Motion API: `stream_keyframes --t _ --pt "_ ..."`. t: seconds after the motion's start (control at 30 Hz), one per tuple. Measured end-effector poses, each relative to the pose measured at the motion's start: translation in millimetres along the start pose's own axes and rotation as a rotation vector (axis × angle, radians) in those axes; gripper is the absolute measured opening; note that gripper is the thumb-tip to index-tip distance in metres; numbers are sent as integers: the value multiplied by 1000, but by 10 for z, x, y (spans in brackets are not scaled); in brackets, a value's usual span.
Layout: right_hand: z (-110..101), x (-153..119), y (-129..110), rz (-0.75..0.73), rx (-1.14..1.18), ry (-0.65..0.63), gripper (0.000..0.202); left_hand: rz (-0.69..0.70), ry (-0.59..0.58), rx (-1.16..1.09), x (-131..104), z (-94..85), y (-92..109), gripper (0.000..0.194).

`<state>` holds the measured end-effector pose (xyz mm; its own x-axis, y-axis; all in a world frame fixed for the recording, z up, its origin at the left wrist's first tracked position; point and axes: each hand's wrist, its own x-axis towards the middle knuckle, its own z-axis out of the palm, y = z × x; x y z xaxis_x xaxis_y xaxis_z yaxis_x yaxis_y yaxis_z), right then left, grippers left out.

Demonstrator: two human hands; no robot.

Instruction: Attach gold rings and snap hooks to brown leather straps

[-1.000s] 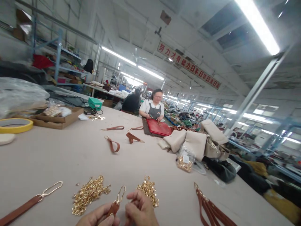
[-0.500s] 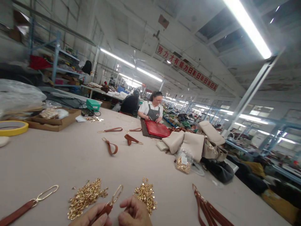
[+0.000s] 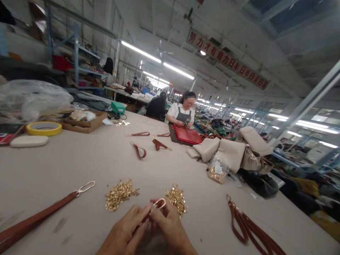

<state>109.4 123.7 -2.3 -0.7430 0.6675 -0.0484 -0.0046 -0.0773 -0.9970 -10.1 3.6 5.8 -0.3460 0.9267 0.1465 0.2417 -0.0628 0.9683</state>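
Observation:
My left hand is closed on a brown leather strap, mostly hidden between the fingers. A gold oval clasp sticks up from the strap's end. My right hand is closed around that same end, at the base of the clasp; its fingertips are partly hidden, so any small part in them does not show. Just beyond the hands lie two heaps of small gold metal fittings, a left heap and a right heap. The right heap sits close behind my right fingers.
To the left lies a long brown strap with clasp; to the right, a bundle of straps. Farther off are several looped straps, a bag of fittings, beige handbags, yellow tape and a co-worker with a red piece.
My right hand has come over to the strap and closed at its clasp end, where before it was apart. The view has shifted, so the table things appear farther right and mostly higher.

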Motion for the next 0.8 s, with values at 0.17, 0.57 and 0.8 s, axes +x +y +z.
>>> stream_keyframes --t 0.17,0.57,0.8 --pt "-51 -46 -106 16 79 -25 32 -62 -145 -79 16 -67 213 27" --pt "-141 -79 -132 -20 145 -31 25 -471 -323 -680 3 -128 163 28" --pt "-149 -96 -127 -53 157 -66 19 -526 -306 -607 6 -108 151 22"
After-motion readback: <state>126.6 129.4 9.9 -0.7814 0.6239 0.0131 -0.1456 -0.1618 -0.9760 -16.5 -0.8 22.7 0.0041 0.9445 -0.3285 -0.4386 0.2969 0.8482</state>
